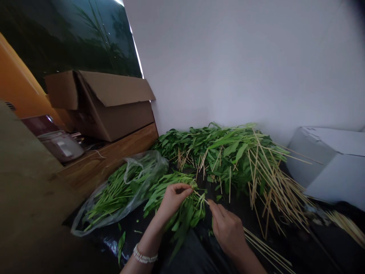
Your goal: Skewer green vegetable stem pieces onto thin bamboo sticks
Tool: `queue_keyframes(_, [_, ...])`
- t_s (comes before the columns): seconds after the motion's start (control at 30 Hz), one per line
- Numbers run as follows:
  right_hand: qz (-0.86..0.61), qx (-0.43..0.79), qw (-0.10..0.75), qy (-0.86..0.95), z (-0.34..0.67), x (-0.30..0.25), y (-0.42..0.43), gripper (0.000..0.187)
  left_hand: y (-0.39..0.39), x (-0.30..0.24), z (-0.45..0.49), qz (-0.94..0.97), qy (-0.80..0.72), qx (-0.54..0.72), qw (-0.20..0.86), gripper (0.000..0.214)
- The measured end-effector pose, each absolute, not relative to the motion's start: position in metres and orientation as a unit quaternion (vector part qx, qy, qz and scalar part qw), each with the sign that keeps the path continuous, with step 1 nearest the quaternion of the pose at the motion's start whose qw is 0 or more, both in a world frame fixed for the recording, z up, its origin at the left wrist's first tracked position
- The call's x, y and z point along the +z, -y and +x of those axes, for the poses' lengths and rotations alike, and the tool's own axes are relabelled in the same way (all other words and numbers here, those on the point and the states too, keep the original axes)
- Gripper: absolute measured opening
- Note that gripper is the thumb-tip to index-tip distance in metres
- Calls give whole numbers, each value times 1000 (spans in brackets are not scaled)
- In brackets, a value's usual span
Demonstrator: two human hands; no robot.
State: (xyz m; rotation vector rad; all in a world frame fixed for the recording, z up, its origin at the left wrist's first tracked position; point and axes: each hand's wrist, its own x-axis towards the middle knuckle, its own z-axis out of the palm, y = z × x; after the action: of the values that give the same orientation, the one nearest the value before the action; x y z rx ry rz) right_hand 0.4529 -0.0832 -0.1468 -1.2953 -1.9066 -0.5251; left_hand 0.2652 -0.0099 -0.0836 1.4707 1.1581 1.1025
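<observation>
My left hand (pixel 172 201), with a pearl bracelet at the wrist, is closed in a pinch on a small bunch of green leafy stems (pixel 182 213) held over black plastic sheeting. My right hand (pixel 226 227) is closed on a thin bamboo skewer (pixel 205 201) whose tip meets the bunch next to my left fingers. Behind them lies a large pile of skewered greens (pixel 225 152) with many pale sticks pointing toward me on the right.
A clear plastic bag of loose greens (pixel 119 190) lies at left. An open cardboard box (pixel 105 102) sits on a wooden ledge (pixel 114 156). A white box (pixel 327 163) stands at right, against the white wall. Loose skewers (pixel 268 251) lie near my right wrist.
</observation>
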Motion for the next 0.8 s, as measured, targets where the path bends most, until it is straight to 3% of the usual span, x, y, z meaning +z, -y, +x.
queue_keyframes(0.5, [-490,-223,376,754,448,-152,84,35,16,-84,271,654,-418,384,500,20])
queue_keyframes(0.8, [-554,-272,390,683,471,-135,78,28,-12,-82,243,664,-502,442,335,31])
